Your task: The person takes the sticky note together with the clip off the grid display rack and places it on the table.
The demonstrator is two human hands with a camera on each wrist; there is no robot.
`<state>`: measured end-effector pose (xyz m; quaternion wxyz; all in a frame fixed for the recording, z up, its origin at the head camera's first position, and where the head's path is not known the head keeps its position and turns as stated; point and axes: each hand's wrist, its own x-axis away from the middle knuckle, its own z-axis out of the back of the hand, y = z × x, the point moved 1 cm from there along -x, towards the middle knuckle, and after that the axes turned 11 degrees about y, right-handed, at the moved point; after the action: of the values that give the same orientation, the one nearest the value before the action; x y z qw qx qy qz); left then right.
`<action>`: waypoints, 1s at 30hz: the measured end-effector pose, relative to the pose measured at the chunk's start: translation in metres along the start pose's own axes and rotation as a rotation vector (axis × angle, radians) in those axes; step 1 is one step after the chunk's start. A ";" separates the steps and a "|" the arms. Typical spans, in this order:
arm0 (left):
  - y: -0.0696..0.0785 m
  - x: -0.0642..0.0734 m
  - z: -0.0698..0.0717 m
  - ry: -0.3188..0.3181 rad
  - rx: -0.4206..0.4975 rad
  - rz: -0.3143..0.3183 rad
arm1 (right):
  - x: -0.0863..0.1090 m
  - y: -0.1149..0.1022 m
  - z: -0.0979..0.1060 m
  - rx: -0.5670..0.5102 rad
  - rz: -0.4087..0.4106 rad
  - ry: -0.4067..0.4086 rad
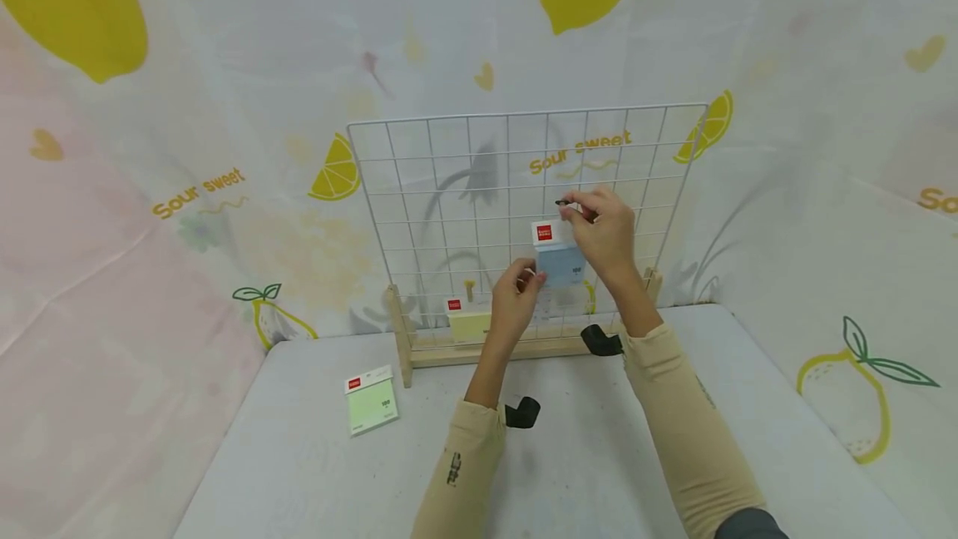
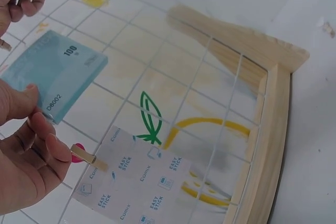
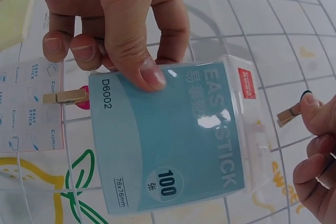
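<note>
My left hand (image 1: 516,289) holds a blue sticky-note pack (image 1: 560,266) by its side edge, thumb on the front, against the wire grid (image 1: 449,190). My right hand (image 1: 608,231) pinches a small wooden clothespin (image 3: 290,115) beside the pack's white header. This clothespin has a dark piece at its end. Below the blue pack, a second clothespin (image 3: 67,97), with a pink piece, grips a white sheet printed "Easy Stick" (image 2: 131,182) on the grid. A yellow sticky-note pack (image 1: 469,327) hangs low on the grid under another clothespin (image 1: 469,288).
A green sticky-note pack (image 1: 372,407) lies on the white table (image 1: 299,472), left of the grid. Wooden feet and a bottom bar (image 1: 441,356) support the grid. Behind stands a lemon-print cloth (image 1: 262,48). Black wrist-worn pieces (image 1: 524,412) jut out from both sleeves.
</note>
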<state>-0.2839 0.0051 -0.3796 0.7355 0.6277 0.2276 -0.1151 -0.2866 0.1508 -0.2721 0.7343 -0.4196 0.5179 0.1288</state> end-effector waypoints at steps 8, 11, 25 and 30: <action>-0.001 0.004 0.003 -0.009 -0.001 -0.010 | 0.004 -0.001 0.009 -0.012 0.008 -0.011; -0.002 0.006 0.005 -0.009 -0.001 -0.019 | 0.006 -0.001 0.013 0.004 0.000 -0.023; -0.010 0.013 0.018 -0.030 -0.017 -0.007 | 0.016 0.009 0.025 0.054 -0.021 -0.056; -0.015 0.016 0.025 -0.019 -0.033 -0.012 | 0.024 0.010 0.027 0.072 -0.022 -0.110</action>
<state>-0.2720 -0.0204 -0.3972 0.7470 0.6132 0.2263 -0.1216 -0.2653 0.1711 -0.2944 0.7777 -0.3908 0.4763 0.1246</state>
